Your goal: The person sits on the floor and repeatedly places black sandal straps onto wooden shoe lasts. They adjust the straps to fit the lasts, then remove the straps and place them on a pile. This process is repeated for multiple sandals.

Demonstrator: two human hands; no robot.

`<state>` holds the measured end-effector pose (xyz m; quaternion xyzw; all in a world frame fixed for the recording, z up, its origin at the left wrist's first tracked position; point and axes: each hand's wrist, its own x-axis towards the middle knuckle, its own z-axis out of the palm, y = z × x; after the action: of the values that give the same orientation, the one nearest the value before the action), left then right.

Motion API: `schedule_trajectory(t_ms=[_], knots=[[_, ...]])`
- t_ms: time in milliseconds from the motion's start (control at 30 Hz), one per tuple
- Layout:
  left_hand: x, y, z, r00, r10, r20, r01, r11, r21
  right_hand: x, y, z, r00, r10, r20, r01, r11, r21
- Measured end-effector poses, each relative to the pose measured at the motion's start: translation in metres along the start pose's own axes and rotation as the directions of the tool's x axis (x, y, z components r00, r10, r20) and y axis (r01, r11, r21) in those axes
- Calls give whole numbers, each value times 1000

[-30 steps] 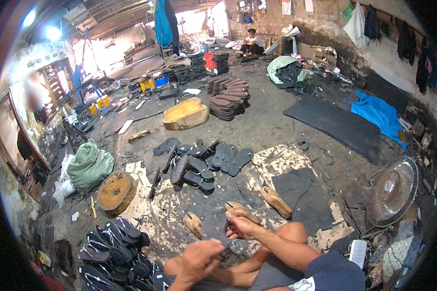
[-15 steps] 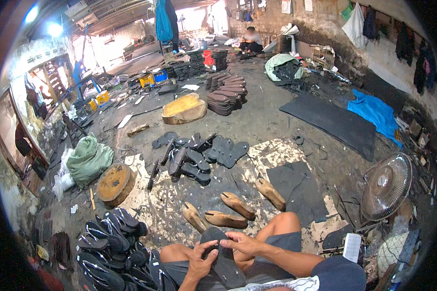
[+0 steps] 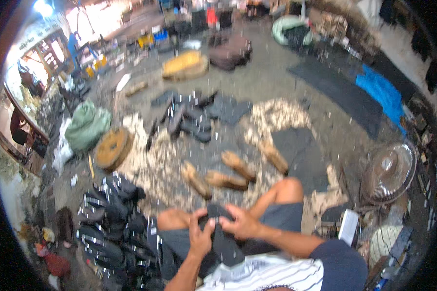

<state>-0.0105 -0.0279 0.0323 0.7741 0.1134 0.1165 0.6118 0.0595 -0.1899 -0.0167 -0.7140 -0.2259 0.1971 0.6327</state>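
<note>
A black sandal sole [image 3: 226, 250] lies over my lap, its upper end between my two hands. My left hand [image 3: 199, 236] grips its left edge, thumb across the face. From the right, my right hand [image 3: 240, 223] closes on the other edge, and the two thumbs nearly meet near a small pale spot. Motion blur hides finer detail. Just beyond my hands, several wooden shoe lasts [image 3: 226, 180] lie on the floor. Beside my left knee is a big pile of black sandals [image 3: 112, 233] with shiny straps.
Farther out lie loose black sandals [image 3: 192, 120], a round wood block [image 3: 112, 149] and a green sack [image 3: 88, 124]. A yellowish block [image 3: 184, 65] and stacked brown soles [image 3: 229, 51] stand beyond. To the right are a black sheet [image 3: 301, 153], a fan [image 3: 389, 172] and a blue tarp [image 3: 381, 92].
My view has tipped downward, so the floor things sit higher and look blurred. The sole stays in both hands; my right hand has shifted closer to the left thumb.
</note>
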Motion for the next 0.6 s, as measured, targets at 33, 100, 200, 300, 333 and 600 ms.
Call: schedule_trajectory(t_ms=[33,100,200,300,333,600], knots=[[2,-23,-5,999,-25,-33,24,999,-24,11,-6,3,997,-78,-13,79,996,48],[10,-12,-2,993,-114,-15,108,966,-235,21,-25,-5,999,16,29,-13,995,-97],[8,-19,2,995,14,96,-28,989,145,37,-27,-16,991,87,-101,-91,995,-39],[7,15,19,941,-31,338,-224,691,687,67,10,-10,984,119,-132,-111,992,67],[10,-2,16,944,34,329,-258,701,665,75,2,-8,993,103,-59,-97,990,100],[48,-32,-46,926,-338,171,377,776,-506,169,192,-146,917,85,-389,-329,713,-619]])
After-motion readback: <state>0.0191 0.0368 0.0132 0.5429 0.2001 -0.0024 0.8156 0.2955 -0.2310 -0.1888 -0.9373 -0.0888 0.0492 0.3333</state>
